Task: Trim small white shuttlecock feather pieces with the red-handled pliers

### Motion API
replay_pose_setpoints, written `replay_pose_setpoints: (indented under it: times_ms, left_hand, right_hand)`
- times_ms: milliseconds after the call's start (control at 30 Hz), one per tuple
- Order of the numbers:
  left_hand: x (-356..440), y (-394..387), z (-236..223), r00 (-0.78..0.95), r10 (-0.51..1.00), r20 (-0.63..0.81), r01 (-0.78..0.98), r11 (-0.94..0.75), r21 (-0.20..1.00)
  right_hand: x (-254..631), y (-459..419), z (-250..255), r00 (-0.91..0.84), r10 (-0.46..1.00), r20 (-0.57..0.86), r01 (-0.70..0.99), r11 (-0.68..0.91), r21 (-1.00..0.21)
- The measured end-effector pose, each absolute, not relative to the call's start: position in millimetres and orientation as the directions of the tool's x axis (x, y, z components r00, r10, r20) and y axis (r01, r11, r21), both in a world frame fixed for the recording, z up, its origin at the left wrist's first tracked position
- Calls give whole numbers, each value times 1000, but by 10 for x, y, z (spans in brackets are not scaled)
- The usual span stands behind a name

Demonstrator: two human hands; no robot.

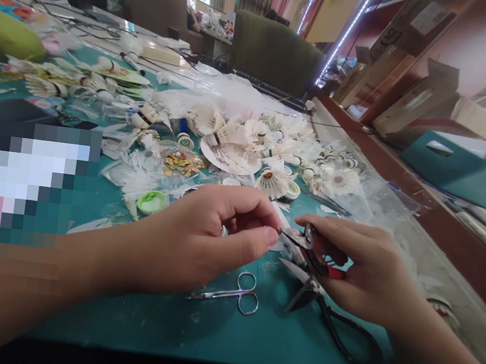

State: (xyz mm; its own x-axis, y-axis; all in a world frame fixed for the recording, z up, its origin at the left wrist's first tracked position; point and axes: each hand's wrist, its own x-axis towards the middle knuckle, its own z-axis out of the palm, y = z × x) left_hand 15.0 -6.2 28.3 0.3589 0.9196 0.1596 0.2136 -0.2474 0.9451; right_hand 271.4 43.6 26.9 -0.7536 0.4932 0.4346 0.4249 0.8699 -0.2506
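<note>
Red-handled pliers (321, 250) are clenched in the right hand (368, 274), their tips meeting a tiny dark piece (280, 231) pinched in the left hand's (214, 234) grip, near the tabletop's (154, 325) front edge. Steel scissors (229, 294) and black-handled shears (327, 325) lie just below the hands, while feather shuttlecocks (272, 180) and loose feathers (137, 178) heap up beyond them.

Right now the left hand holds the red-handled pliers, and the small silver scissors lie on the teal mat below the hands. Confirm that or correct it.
Wrong hand: the red-handled pliers are held by the right hand, not the left hand, as the head view shows. The small silver scissors do lie on the teal mat below the hands.
</note>
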Motion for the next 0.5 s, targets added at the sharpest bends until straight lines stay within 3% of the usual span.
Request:
replay_pose_setpoints:
  times_ms: [133,233,367,500]
  left_hand:
    - [126,-26,240,328,941,80,144,-133,981]
    - [118,1,209,295,955,30,-9,-28,1000]
    - [127,14,220,388,922,10,-151,53,987]
    - [127,0,245,466,884,-50,-156,138,978]
  right_hand:
    - [2711,426,258,-747,454,485,418,889,-188]
    - [2708,420,247,-739,445,506,420,891,-170]
    - [2697,415,239,-734,435,522,433,891,-134]
    - [2686,412,235,-732,417,539,432,895,-106]
